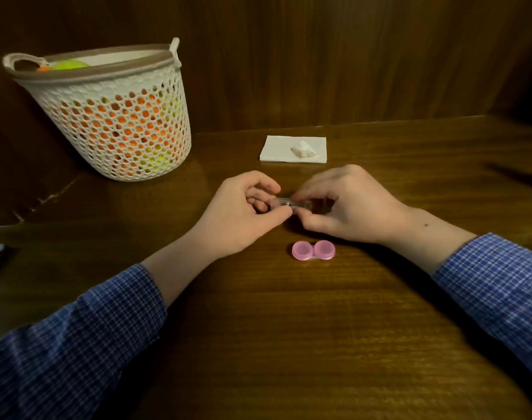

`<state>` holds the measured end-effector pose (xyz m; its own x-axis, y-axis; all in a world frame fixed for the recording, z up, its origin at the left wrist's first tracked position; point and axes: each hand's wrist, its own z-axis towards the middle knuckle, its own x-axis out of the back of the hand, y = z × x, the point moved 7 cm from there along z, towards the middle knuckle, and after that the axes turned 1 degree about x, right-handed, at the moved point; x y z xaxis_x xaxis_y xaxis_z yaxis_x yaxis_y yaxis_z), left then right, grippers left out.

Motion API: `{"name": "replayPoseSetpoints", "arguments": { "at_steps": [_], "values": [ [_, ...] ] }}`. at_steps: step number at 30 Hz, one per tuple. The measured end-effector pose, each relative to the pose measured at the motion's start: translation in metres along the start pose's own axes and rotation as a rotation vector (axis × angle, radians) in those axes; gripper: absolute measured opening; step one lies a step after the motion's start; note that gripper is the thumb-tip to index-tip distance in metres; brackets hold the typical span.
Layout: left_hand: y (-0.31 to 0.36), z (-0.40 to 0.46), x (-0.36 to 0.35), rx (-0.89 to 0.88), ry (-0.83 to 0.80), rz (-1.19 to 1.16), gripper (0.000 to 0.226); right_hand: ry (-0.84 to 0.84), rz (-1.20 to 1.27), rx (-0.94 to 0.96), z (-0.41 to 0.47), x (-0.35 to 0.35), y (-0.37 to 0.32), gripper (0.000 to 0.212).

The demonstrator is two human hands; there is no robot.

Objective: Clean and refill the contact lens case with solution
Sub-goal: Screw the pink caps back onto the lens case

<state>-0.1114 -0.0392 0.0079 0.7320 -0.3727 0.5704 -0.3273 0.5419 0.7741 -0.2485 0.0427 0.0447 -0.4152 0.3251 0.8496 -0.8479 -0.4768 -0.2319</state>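
Observation:
A small clear plastic container [292,204] is held between both hands just above the wooden table [289,328]. My left hand [240,216] pinches its left end between thumb and fingers. My right hand [346,207] grips its right end, fingers curled over the top. A pink contact lens case [313,250] with two round wells lies on the table just in front of my hands, touched by neither.
A folded white napkin [276,150] with a crumpled white wad [304,148] on it lies behind my hands. A white perforated basket [113,116] holding orange and yellow-green items stands at the back left. Dark wood panelling rises behind the table.

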Motion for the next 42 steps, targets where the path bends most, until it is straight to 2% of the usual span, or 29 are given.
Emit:
{"name": "replayPoseSetpoints", "arguments": {
  "at_steps": [12,17,22,26,28,32,34,39,42],
  "values": [
    [-0.008,0.006,-0.002,0.084,-0.044,-0.082,0.047,0.041,-0.065,0.03,0.002,0.001,-0.006,0.023],
    [-0.008,0.005,-0.002,0.091,-0.111,-0.028,0.057,0.055,0.166,-0.066,-0.005,0.002,0.016,0.02],
    [-0.002,0.002,-0.007,0.073,-0.249,0.039,0.069,0.25,0.458,-0.359,-0.009,-0.004,0.046,0.007],
    [-0.002,0.002,-0.008,0.077,-0.258,0.049,0.071,0.248,0.597,-0.558,-0.01,-0.017,0.06,0.01],
    [-0.003,0.002,-0.007,0.079,-0.238,0.044,0.076,0.265,0.637,-0.569,-0.013,-0.012,0.06,0.002],
    [-0.005,0.002,-0.005,0.07,-0.201,0.047,0.084,0.372,0.541,-0.443,-0.024,0.016,0.045,0.018],
    [-0.006,0.002,-0.006,0.065,-0.209,0.061,0.085,0.314,0.509,-0.34,-0.034,0.023,0.031,0.019],
    [-0.007,0.003,-0.01,0.048,-0.279,0.091,0.078,-0.107,0.493,-0.229,-0.059,0.003,0.007,0.033],
    [-0.008,0.002,-0.011,0.042,-0.285,0.109,0.077,-0.115,0.465,-0.186,-0.058,0.001,0.004,0.034]
  ]
}}
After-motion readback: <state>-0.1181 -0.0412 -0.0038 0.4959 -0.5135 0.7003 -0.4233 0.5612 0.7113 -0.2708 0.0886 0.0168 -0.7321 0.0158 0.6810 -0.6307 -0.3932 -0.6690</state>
